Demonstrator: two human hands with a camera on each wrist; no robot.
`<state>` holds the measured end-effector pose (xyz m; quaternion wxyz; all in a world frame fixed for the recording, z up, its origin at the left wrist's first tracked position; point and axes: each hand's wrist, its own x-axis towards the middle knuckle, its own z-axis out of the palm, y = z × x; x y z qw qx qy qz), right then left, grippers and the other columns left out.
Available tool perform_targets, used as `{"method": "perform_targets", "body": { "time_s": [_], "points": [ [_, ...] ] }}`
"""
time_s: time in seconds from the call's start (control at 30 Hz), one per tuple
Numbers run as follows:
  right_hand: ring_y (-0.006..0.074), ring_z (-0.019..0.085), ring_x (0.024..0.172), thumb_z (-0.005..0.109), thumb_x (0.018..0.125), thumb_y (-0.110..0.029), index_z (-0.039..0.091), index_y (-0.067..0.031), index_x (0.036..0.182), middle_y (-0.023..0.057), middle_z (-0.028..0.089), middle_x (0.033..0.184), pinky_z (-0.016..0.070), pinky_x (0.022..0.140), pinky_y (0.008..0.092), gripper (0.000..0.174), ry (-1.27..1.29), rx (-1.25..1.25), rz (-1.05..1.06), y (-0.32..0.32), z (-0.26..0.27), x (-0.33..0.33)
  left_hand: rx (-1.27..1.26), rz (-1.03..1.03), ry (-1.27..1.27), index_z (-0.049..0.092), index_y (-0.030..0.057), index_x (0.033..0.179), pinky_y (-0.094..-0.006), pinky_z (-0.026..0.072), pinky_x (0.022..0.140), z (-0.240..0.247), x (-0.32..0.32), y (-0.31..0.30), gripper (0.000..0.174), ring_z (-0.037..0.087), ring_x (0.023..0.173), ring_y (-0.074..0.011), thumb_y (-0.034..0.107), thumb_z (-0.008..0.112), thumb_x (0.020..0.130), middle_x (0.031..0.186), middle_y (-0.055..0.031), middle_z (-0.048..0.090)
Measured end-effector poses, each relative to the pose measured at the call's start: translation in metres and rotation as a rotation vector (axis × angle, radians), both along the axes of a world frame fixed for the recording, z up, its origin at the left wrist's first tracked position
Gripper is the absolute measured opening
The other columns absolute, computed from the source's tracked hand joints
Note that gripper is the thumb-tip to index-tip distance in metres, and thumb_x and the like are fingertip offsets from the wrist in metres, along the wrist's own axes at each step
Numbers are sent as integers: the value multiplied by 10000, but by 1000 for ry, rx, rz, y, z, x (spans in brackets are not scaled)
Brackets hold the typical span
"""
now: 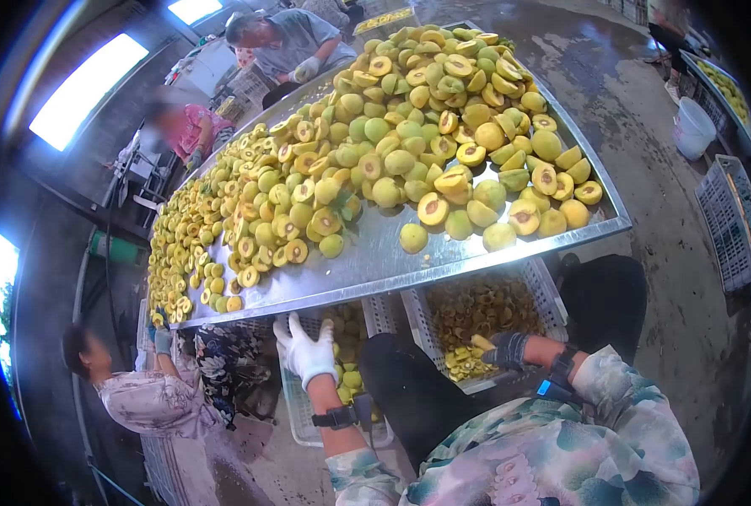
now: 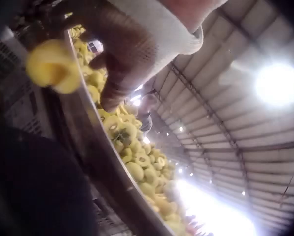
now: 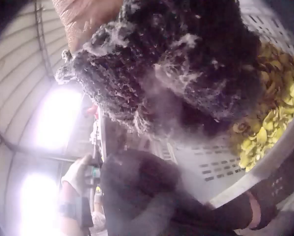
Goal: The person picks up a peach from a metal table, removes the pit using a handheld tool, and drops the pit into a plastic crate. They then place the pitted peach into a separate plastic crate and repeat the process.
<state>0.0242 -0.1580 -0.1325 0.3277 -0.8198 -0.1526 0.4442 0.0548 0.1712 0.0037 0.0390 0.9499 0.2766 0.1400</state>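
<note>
My left hand (image 1: 308,350), in a white glove, is at the near edge of the metal table (image 1: 375,268), its fingers spread. Below it stands a crate (image 1: 306,413) with yellow-green fruit. A halved yellow fruit (image 2: 53,68) hangs in the air just off the fingers in the left wrist view. My right hand (image 1: 510,350), in a dark knitted glove, is curled over a second crate (image 1: 417,316) of brown scraps and yellow slices (image 3: 265,130). A small yellow fruit piece (image 1: 482,342) shows at its fingertips. The glove's back hides the fingers in the right wrist view.
A big heap of whole and halved stone fruit (image 1: 375,143) covers much of the table. Other people work around it: one in grey (image 1: 308,38), one in pink (image 1: 194,126), one at left (image 1: 152,401). A white bucket (image 1: 694,128) and crate (image 1: 729,223) stand at right.
</note>
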Motion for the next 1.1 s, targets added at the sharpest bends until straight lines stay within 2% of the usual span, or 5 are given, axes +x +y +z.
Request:
{"method": "perform_targets", "body": {
  "time_s": [0.47,0.57,0.63,0.93,1.1],
  "points": [
    [294,608,791,577,820,-430,569,-3,1072,199,634,870,455,701,370,496,-68,194,-340,-28,24,-12,-151,-739,288,448,64,1242,-399,494,784,-36,151,-149,609,572,975,-334,280,672,719,1116,-217,526],
    [177,561,630,572,840,-403,579,-42,1003,85,599,729,444,582,329,397,84,280,-505,-32,79,-3,-1762,-460,-44,505,52,1117,-296,473,443,-30,133,-135,395,568,565,-178,316,554,828,902,-124,609],
    [117,522,559,601,844,-345,557,-58,974,43,557,654,424,500,285,318,74,454,-567,-30,100,4,-2219,-539,-105,523,39,1072,-283,435,425,-23,109,-121,391,546,546,-187,358,529,847,921,-148,614],
    [349,569,877,555,858,-321,550,-34,1045,196,593,939,442,757,381,342,-205,461,-491,13,152,4,-2331,-589,-217,507,41,1106,-243,386,350,-3,45,-133,473,557,536,-211,436,453,852,947,-195,604],
    [296,582,846,572,854,-280,556,-38,1043,163,602,927,449,746,354,307,-515,513,-364,20,165,-4,-2244,-505,-266,493,40,1119,-211,432,391,10,22,-141,469,587,633,-199,432,443,865,945,-179,590]
  ]
}}
